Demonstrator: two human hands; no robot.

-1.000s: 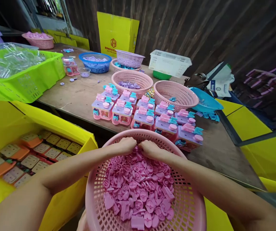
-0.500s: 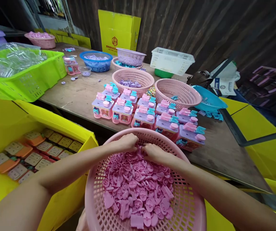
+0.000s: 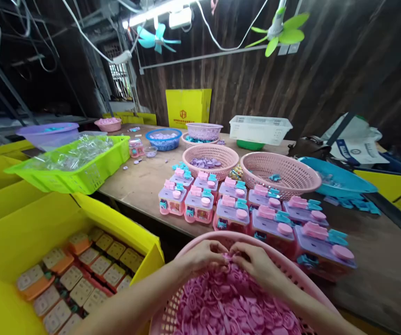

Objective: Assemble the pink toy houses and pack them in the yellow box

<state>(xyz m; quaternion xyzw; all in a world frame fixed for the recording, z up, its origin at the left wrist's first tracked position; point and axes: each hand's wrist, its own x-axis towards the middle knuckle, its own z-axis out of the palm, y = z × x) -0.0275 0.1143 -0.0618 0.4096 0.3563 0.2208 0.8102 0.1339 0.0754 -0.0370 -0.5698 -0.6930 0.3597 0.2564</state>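
Observation:
A large pink basket [image 3: 182, 251] in front of me is heaped with small pink plastic parts [image 3: 235, 302]. Over the far side of the heap, my left hand [image 3: 203, 257] and my right hand [image 3: 254, 264] meet fingertip to fingertip. Both are closed in a pinch on a small pink plastic part [image 3: 227, 257]; its exact shape is largely covered by the fingers. Just beyond the basket, on the table, stand rows of pink-and-purple toy boxes [image 3: 200, 200], topped with pink and turquoise pieces.
At left, an open yellow carton [image 3: 116, 232] holds packed toy boxes. A lime green crate [image 3: 105, 172] of clear plastic pieces sits behind it. Pink baskets [image 3: 280, 170], a blue basket [image 3: 163, 139] and a turquoise tray [image 3: 343, 179] stand on the wooden table [image 3: 130, 186].
My view has tilted up, showing fans and a lamp, so the table and basket appear lower. My hands have come together above the heap, with a pink part now visible between their fingertips.

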